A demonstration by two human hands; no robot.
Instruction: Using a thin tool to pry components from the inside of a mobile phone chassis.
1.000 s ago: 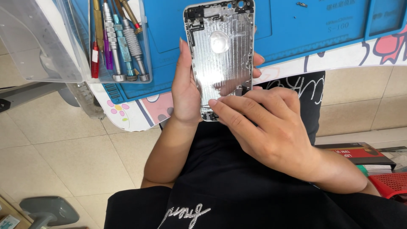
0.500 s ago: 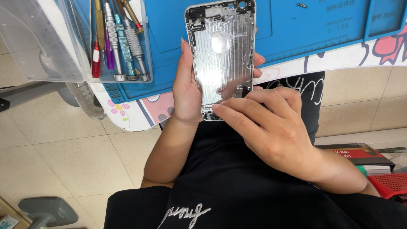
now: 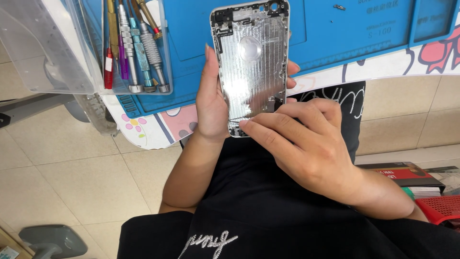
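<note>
- The desk (image 3: 383, 67), topped by a blue mat (image 3: 330, 33), carries a clear tool tray (image 3: 72, 48) at its left edge.
- The phone housing (image 3: 251, 67) hangs over the near edge, grasped by the left hand (image 3: 211, 108).
- The right hand (image 3: 306, 144) pinches at the housing's lower end; working well there likely needs small, steady fingertip pressure.

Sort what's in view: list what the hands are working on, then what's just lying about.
In hand:
- silver phone housing, gripped by left hand
- right hand, fingertips at the housing's lower end

Lying about:
- screwdrivers in clear tray
- blue mat
- red basket
</note>
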